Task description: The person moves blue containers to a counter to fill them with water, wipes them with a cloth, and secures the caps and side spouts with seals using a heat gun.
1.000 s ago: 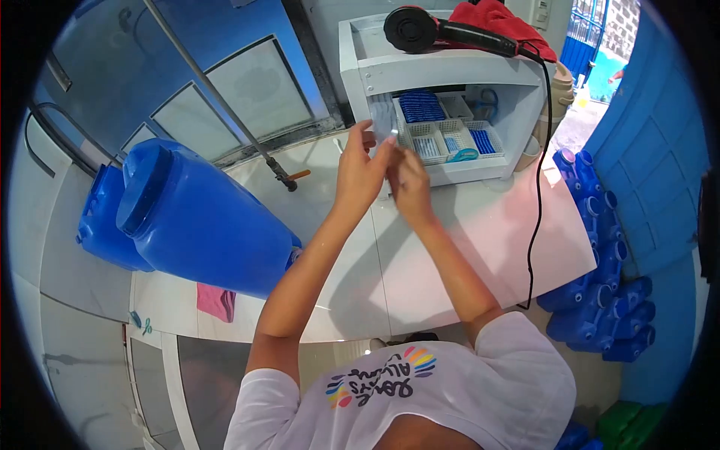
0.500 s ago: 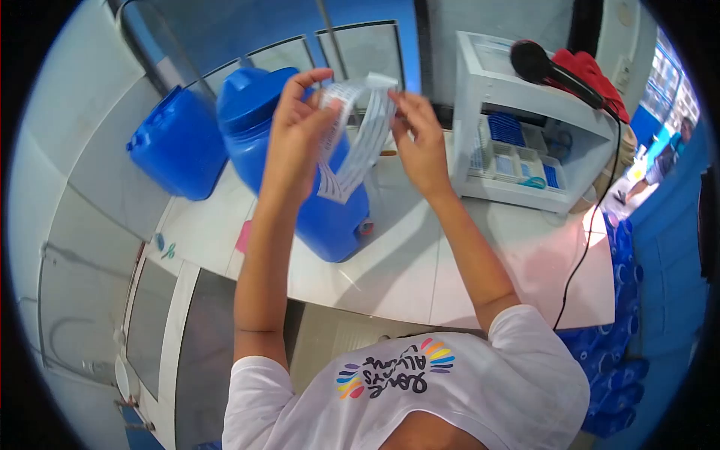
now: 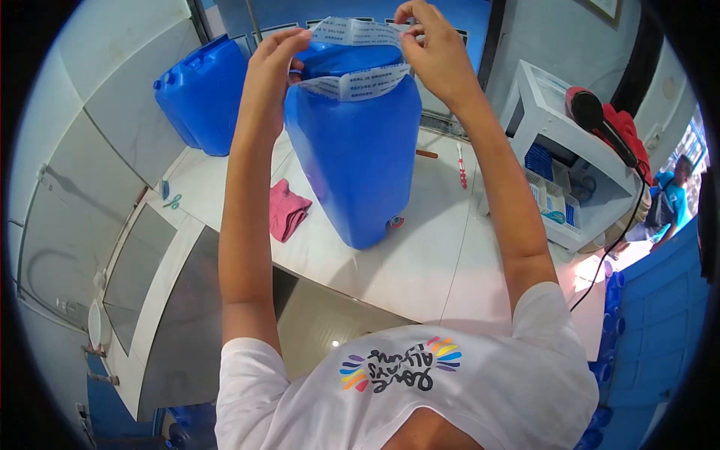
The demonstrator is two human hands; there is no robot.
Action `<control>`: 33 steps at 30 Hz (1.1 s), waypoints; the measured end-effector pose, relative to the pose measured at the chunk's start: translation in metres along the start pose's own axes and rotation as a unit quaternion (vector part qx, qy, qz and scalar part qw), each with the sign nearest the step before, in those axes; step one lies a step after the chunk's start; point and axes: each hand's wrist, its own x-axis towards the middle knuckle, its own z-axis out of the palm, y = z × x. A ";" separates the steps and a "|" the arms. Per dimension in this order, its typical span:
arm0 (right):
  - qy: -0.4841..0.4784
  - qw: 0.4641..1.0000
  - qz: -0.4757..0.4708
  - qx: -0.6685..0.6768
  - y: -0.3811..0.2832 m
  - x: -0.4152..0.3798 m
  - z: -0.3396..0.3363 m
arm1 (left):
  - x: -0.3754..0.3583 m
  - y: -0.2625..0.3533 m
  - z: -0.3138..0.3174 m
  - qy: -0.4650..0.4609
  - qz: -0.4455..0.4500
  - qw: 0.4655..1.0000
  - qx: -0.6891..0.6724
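Observation:
A tall blue water jug [image 3: 352, 161] stands upright on the white counter, its blue cap [image 3: 349, 60] on top. Around the cap is a loop of clear printed plastic, a shrink seal band [image 3: 367, 84], whose text reads in part "refuse if seal is broken". My left hand [image 3: 271, 73] pinches the loop's left side beside the cap. On the other side my right hand [image 3: 441, 56] grips the band between thumb and fingers. The loop is spread wide, its far edge raised above the cap and its near edge lower, across the jug's top.
Another blue jug [image 3: 202, 97] stands at the back left. A pink cloth [image 3: 288, 210] lies left of the sealed jug's base, and a red-and-white toothbrush [image 3: 462, 166] to its right. A white shelf [image 3: 551, 97] holds a black heat gun or hair dryer [image 3: 589, 112]. A person [image 3: 667, 199] is outside.
The seal band, held in front of the jug before, is now around its cap. My hands have moved farther apart and up in view. The view has shifted, showing more of the cloth.

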 end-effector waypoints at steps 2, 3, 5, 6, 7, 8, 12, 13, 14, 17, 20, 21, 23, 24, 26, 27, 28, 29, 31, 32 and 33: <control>-0.005 0.999 -0.027 -0.021 0.007 0.001 0.002 | 0.003 -0.005 0.003 0.032 0.026 0.984 0.171; -0.042 0.996 -0.005 -0.079 0.016 0.001 0.004 | 0.005 -0.006 0.003 0.035 0.015 0.982 0.185; -0.086 0.983 0.012 -0.159 0.027 0.002 0.007 | 0.007 -0.013 0.004 0.035 0.009 0.979 0.199; -0.085 0.983 0.011 -0.160 0.028 0.002 0.008 | 0.009 -0.017 0.003 0.032 0.003 0.977 0.212; -0.112 0.979 0.023 -0.170 0.029 0.002 0.008 | 0.014 -0.026 -0.002 0.017 0.043 0.973 0.227; -0.138 0.973 0.035 -0.180 0.030 0.003 0.007 | 0.013 -0.023 0.001 0.016 0.045 0.973 0.226; -0.151 0.973 0.058 -0.163 0.033 0.016 0.013 | 0.010 -0.020 0.010 0.002 0.055 0.987 0.148; -0.183 0.969 0.055 -0.155 0.033 0.020 0.015 | 0.011 -0.020 0.010 -0.003 0.035 0.990 0.134; -0.215 0.964 0.053 -0.148 0.036 0.024 0.016 | 0.011 -0.021 0.010 -0.004 0.036 0.990 0.134; -0.304 0.940 0.087 -0.130 0.044 0.039 0.014 | 0.009 -0.024 0.008 -0.010 0.083 0.975 0.206; -0.324 0.934 0.118 -0.093 0.051 0.042 0.018 | 0.007 -0.023 0.011 0.023 0.008 0.982 0.188; -0.324 0.934 0.118 -0.092 0.051 0.039 0.017 | 0.008 -0.023 0.011 0.023 0.010 0.979 0.204; -0.261 0.947 0.185 -0.019 0.050 0.028 0.014 | 0.009 -0.023 0.010 0.024 0.013 0.975 0.220; -0.261 0.948 0.183 -0.019 0.048 0.021 0.014 | 0.008 -0.025 0.010 0.028 0.011 0.972 0.233; -0.177 0.957 0.207 0.099 0.046 0.002 0.016 | 0.007 -0.024 0.011 0.033 0.011 0.969 0.245; -0.152 0.955 0.227 0.114 0.048 -0.003 0.018 | 0.004 -0.021 0.012 0.039 -0.014 0.978 0.206; -0.150 0.955 0.228 0.114 0.053 -0.008 0.021 | 0.000 -0.018 0.014 0.042 -0.039 0.984 0.167; -0.128 0.952 0.223 0.165 0.055 -0.012 0.024 | -0.005 -0.017 0.017 0.039 -0.039 0.984 0.168; -0.099 0.947 0.217 0.214 0.059 -0.018 0.026 | -0.018 -0.014 0.028 0.045 -0.014 0.984 0.174; -0.100 0.955 0.205 0.187 0.056 -0.023 0.028 | -0.025 -0.013 0.033 0.047 -0.001 0.983 0.177; -0.102 0.962 0.195 0.161 0.053 -0.026 0.030 | -0.031 -0.012 0.038 0.051 0.010 0.982 0.179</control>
